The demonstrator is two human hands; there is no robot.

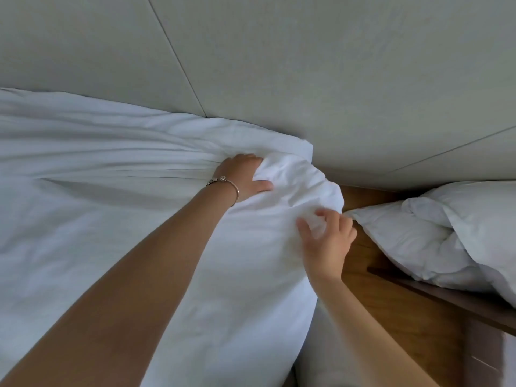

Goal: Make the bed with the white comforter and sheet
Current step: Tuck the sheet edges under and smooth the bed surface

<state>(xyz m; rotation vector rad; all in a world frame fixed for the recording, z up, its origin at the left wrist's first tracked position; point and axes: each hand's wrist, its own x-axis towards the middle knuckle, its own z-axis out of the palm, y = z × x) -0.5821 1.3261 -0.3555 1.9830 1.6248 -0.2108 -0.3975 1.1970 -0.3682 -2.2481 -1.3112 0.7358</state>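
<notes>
Where the padded headboard (279, 51) meets the bed, one white comforter (111, 219) is spread in soft creases. One rumpled pillow (446, 233) is propped on a wooden nightstand (391, 303). Bunched cloth at the comforter's corner is gripped by the left hand (245, 177), braceleted, and pinched by the right hand (326, 241).
</notes>
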